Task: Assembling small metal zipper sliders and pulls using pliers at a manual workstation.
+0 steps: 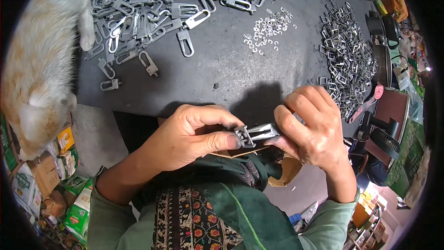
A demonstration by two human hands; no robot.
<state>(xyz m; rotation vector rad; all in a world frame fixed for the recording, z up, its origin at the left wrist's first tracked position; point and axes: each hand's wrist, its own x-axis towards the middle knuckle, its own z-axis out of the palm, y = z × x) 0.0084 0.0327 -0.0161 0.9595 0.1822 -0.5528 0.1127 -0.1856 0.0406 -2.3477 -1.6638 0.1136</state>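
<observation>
Left hand and right hand pinch a metal clasp over the dark table, apparently in a cluttered storeroom

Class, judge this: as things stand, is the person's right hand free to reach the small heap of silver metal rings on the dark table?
Probably not at once: the right hand is gripping the metal snap clip together with the left hand. The table between it and the small silver rings looks bare.
</observation>
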